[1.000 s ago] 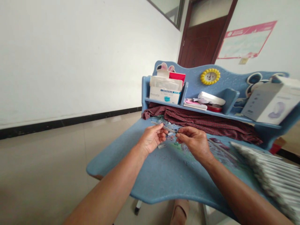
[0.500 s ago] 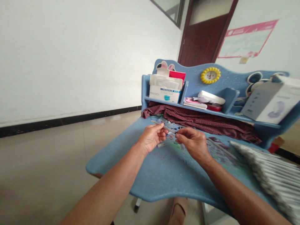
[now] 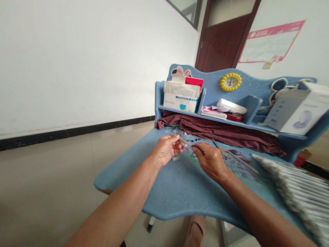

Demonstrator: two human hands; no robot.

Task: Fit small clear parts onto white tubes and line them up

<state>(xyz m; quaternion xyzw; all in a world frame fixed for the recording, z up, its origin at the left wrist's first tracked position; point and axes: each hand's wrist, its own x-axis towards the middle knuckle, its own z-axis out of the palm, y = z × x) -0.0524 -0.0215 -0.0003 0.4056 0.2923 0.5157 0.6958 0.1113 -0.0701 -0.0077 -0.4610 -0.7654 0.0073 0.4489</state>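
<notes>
Over the surface point(image 3: 167, 195), right hand point(image 3: 209, 159) is closed on the right end of a slim grey rod point(image 3: 186, 142); left hand point(image 3: 167, 151) pinches it mid-length. Step looks like working that end; next move calls for steady left support. Beyond: small dark pieces point(image 3: 196, 139), checked cloth point(image 3: 231, 138).

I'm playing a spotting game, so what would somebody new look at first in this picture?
Probably the bright yellow flower-shaped dial, up on the backboard of the blue desk. Next might come the left hand and right hand, holding a thin pale rod over the desktop. The dark red checked cloth stands out too, bunched below the shelf.
</notes>
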